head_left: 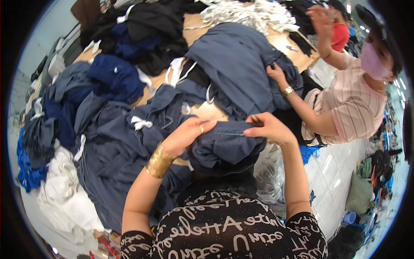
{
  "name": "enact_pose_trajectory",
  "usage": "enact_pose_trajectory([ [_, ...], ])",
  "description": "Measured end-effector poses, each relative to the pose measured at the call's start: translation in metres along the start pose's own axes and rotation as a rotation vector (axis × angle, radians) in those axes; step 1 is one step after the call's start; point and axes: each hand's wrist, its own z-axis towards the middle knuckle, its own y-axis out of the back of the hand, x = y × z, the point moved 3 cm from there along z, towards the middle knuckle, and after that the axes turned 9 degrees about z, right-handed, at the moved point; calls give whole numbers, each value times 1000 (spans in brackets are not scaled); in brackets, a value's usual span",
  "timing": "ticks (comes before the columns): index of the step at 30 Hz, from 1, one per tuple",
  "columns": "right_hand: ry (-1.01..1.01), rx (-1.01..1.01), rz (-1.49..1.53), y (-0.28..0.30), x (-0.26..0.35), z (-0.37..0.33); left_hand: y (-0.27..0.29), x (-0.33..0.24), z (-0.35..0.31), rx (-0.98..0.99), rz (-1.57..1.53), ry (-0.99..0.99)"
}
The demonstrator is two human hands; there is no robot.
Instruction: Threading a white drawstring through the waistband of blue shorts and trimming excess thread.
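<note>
Between my two hands a slate-blue garment [230, 149] is stretched, with a seam of pale stitching along its upper edge. My left hand [189, 134], with a gold cuff on its wrist, pinches the edge at the left end. At the right end my right hand [271, 128] grips the same edge between thumb and fingers. The garment's lower part bunches up close to my body. Just beyond it, a larger slate-blue garment [235, 64] lies spread over the table, and a co-worker's hand [277, 74] rests on its right side.
A co-worker [345, 95] in a striped shirt and mask stands at the right, one hand raised. Piles of navy cloth [116, 77], black cloth [151, 26] and white strips [246, 15] cover the wooden table [194, 28]. Clear plastic [274, 172] lies right of my body.
</note>
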Motion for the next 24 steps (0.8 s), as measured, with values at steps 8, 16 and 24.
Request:
enact_pose_trajectory([
  [8,169,39,30,0,-33,30,-22,6,5,74,191,-68],
  [16,726,-705,-140,-57,-40,-3,-16,16,31,-310,-106,-153],
  [24,770,-784,-367,-62,-56,4,-19,6,31,-390,-206,-165],
])
